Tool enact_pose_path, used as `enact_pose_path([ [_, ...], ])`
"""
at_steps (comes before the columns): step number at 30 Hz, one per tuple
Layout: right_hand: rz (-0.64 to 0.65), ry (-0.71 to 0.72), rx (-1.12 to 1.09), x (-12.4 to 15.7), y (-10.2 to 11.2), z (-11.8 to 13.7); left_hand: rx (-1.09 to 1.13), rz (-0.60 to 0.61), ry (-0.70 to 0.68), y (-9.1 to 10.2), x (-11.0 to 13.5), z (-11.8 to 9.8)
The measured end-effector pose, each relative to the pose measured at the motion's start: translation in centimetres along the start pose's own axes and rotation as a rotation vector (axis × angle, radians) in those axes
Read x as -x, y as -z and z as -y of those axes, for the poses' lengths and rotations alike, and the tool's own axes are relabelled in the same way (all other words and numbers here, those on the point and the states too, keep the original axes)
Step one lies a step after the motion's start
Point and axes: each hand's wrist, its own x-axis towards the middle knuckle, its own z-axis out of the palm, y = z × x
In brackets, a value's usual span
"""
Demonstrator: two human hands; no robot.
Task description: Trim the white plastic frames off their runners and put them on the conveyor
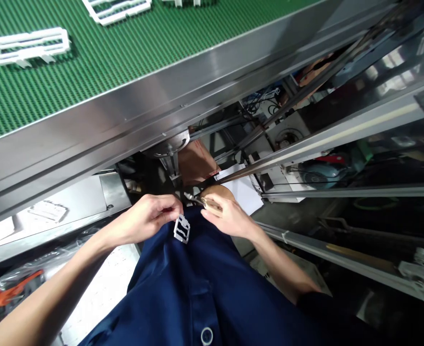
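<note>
Navy shirt (pixel 193 283), small white frame (pixel 182 231), thin-barred, slotted, roughly rectangular, tilted

The white surface (pixel 98 290) at lower left glares, while the lower right lies dim, perhaps blurred.

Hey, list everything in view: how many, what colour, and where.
belt: one, green, top left
loose frames: three, white, on belt; two cropped
held frame: one, white, left hand
tool: one, pale handle, right hand
belt edge: one, silver, beside belt
box: one, brown, below belt
sheet: one, white, near box
disc: one, brown, behind right hand
metal surface: one, pale, left
orange item: one, orange, lower left
rounded unit: one, teal, right
machinery: uncountable, mostly grey, right, partly too dim
garment: one, navy, bottom centre
hands: two, bare, near centre
</note>
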Motion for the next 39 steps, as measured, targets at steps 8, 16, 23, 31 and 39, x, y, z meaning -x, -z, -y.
enact_pose_path([
  [8, 0.048, 0.212, 0.628, 1.6, 3.5, 2.8, -0.04, 0.032, -0.038, 0.0, -0.4, -0.2],
  [16, 0.125, 0.231, 0.715, 1.6, 4.2, 4.4, -0.059, 0.033, -0.027, -0.3, -0.5, -1.2],
  [23, 0.156, 0.256, 0.89, 2.2, 4.5, 5.8, -0.078, 0.05, -0.015, -0.7, -0.8, -1.6],
  [31, 0.261, 0.213, 0.897, 0.9, 5.4, 6.8, -0.044, 0.071, 0.014, -1.3, -1.5, -1.5],
  [39, 0.159, -0.019, 0.729, 0.6, 6.6, 3.0, 0.128, 0.007, 0.14, -1.6, -2.0, -0.7],
])
